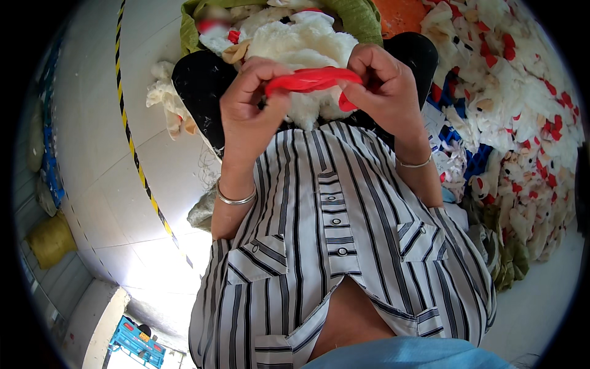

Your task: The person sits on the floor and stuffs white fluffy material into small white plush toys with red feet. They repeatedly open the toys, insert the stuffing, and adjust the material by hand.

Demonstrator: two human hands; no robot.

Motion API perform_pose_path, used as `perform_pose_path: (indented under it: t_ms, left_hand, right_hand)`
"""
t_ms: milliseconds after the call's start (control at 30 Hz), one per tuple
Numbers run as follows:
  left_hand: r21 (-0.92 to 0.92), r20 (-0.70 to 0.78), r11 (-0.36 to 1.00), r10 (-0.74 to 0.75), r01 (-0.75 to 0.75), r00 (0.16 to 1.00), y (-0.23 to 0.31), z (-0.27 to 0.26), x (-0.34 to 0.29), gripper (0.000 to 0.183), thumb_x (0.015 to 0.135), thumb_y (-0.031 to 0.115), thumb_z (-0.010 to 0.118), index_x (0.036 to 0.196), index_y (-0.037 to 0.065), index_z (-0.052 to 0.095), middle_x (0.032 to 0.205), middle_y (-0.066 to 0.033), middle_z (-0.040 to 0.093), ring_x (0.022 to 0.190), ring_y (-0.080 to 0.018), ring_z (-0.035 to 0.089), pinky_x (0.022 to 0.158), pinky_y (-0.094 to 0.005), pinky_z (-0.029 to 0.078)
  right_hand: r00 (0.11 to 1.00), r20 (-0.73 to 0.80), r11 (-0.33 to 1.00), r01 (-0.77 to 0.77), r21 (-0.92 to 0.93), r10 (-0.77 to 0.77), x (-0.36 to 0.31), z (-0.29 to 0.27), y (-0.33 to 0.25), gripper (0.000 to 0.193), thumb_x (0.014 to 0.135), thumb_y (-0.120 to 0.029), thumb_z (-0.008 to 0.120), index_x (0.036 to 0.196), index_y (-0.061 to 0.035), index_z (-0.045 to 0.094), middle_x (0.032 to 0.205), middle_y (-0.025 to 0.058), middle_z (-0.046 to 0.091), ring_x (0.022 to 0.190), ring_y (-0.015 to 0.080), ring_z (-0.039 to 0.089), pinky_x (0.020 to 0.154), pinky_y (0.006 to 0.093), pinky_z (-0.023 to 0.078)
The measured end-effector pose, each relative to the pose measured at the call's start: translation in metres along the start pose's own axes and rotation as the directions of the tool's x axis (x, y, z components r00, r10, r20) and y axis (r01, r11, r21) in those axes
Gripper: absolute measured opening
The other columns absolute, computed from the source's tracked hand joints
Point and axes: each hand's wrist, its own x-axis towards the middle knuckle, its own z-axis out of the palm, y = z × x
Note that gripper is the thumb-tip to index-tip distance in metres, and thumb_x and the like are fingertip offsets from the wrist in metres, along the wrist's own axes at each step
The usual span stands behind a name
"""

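Note:
A red cloth piece is stretched sideways between my two hands, above my lap. Fingers and thumb of my left hand pinch its left end. Its right end is gripped by my right hand, and a short red flap hangs under those fingers. Right behind the cloth, a fluffy white plush piece lies across my lap, with red and tan bits at its left side. My fingers partly cover both ends of the red cloth.
A green sack sits beyond the plush. To the right spreads a big heap of white plush pieces with red parts. A few cream scraps lie left of my knee. Yellow-black tape runs along the tiled floor.

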Motion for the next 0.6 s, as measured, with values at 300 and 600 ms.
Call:
perform_pose_path:
  t_ms: [300, 600]
  left_hand:
    - [0.35, -0.106, 0.932, -0.061, 0.095, 0.992, 0.0, -0.012, -0.004, 0.018, 0.086, 0.01, 0.068, 0.102, 0.001, 0.068, 0.085, -0.0074, 0.069, 0.073, -0.0125, 0.063, 0.069, -0.0241, 0.05]
    - [0.068, -0.673, 0.961, 0.243, -0.269, 0.699, 0.081, -0.079, 0.044, 0.031, 0.087, 0.017, 0.064, 0.107, -0.006, 0.064, 0.102, -0.0166, 0.067, 0.09, -0.0253, 0.068, 0.077, -0.0367, 0.058]
  right_hand:
    - [0.998, -0.05, 0.999, 0.028, -0.017, -0.029, -0.002, -0.011, 0.008, 0.012, 0.087, -0.005, 0.067, 0.096, -0.0018, 0.061, 0.076, -0.0025, 0.06, 0.062, 0.0009, 0.051, 0.053, 0.0185, 0.041]
    - [0.854, -0.519, 0.848, 0.309, 0.431, -0.047, -0.002, -0.16, -0.03, 0.027, 0.092, -0.029, 0.06, 0.087, -0.0028, 0.057, 0.064, 0.0007, 0.045, 0.052, 0.0088, 0.036, 0.048, 0.0244, 0.027]
